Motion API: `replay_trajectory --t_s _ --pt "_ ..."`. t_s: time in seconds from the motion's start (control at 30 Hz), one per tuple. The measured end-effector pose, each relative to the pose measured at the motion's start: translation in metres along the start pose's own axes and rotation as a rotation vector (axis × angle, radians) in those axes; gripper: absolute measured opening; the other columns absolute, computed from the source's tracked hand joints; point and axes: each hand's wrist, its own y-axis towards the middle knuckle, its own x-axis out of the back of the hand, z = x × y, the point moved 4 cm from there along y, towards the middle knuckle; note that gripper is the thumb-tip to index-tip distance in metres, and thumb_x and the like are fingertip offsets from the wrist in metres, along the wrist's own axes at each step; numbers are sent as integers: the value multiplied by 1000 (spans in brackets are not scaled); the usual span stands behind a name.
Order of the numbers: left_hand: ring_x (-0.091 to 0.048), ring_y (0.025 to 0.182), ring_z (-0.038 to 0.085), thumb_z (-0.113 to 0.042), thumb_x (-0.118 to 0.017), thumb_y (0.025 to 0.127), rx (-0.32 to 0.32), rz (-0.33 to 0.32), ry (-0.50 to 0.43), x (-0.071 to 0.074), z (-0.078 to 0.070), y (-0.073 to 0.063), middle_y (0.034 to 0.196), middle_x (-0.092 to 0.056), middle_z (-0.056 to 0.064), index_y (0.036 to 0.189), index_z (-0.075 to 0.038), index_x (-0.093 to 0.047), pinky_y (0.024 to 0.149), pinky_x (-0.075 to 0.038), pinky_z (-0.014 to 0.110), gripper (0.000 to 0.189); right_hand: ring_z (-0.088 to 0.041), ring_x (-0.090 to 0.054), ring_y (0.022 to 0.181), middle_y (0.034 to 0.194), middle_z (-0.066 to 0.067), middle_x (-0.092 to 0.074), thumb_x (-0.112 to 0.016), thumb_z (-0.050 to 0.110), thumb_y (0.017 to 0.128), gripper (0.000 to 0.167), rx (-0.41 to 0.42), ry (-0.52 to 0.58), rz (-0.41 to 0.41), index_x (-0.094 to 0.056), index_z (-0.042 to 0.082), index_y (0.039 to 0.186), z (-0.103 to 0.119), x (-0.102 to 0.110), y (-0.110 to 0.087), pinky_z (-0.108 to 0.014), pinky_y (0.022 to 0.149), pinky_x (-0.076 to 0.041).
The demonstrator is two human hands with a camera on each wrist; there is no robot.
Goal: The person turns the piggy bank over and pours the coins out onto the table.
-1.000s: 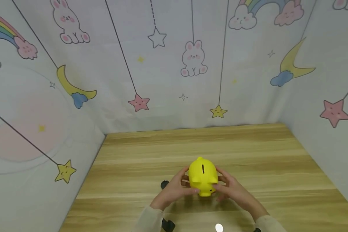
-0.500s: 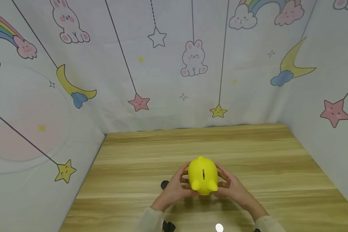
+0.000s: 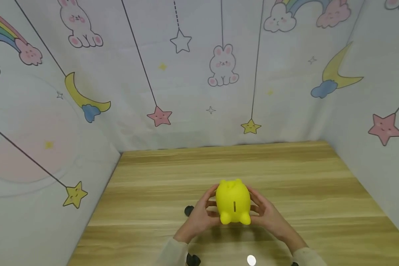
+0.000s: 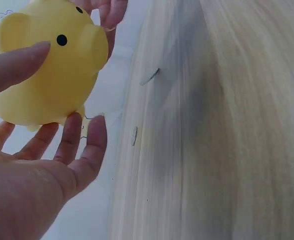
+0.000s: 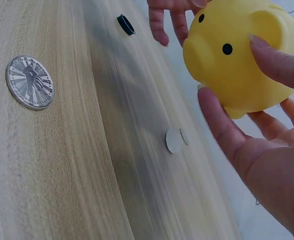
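Note:
A yellow piggy bank [image 3: 232,195] is held up over the wooden table between both hands. Its coin slot [image 3: 234,206] and ears face the person in the head view, where the snout is hidden; both wrist views show its eyes and snout. My left hand [image 3: 201,214] grips one side, the thumb beside an eye in the left wrist view and the fingers under the body. On the other side my right hand [image 3: 269,218] holds it alike, its thumb [image 5: 274,62] near an ear. A silver coin [image 5: 30,82] lies flat on the table below.
Two more coins, one [image 5: 172,141] beside another [image 5: 184,136], lie on the table. A black round cap [image 3: 188,211] is left of the left hand. White cloth walls [image 3: 193,92] with printed rabbits and stars stand behind the wooden table [image 3: 219,162] and at its sides.
The piggy bank has turned in the hands: its slot and ears have tipped toward the person, the snout has gone out of sight, and two rounded feet have appeared at the far edge.

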Motion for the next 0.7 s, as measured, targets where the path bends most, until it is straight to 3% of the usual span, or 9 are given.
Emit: replay_trajectory --t_s 0.23,0.4,0.5,0.6,0.7 --pt "-52 115 31 -1 -81 80 -29 5 -11 0 -1 0 146 -37 9 155 -30 -30 86 -54 40 96 -18 -56 119 159 -29 -11 -74 -3 85 95 39 24 16 -12 2 158 -3 -1 2 -40 87 -54" --pt "-52 114 29 -4 -82 81 5 35 7 0 1 0 145 -39 10 157 -30 -26 87 -54 39 97 -29 -57 116 158 -31 -15 -74 -4 85 96 -1 14 3 -13 4 158 -4 -1 0 -42 86 -55" --pt "-56 108 26 -15 -83 82 63 54 18 0 3 0 140 -46 8 158 -29 -24 87 -53 38 96 -35 -60 109 149 -35 -28 -73 -1 87 95 -71 2 -15 -12 6 158 -3 -1 -1 -45 80 -57" --pt "-60 98 22 -29 -77 89 157 67 -16 -1 5 -1 125 -56 7 158 -23 -25 82 -53 37 87 -36 -66 95 129 -31 -50 -65 10 97 82 -180 -15 -13 -10 4 158 -2 -1 -3 -43 68 -59" --pt "-61 79 19 -48 -59 98 273 52 -20 -6 6 -2 99 -64 7 143 -8 -48 69 -53 34 61 -29 -68 73 97 -21 -65 -48 34 106 58 -302 -57 -30 -31 -6 146 -2 -4 -1 -34 56 -56"
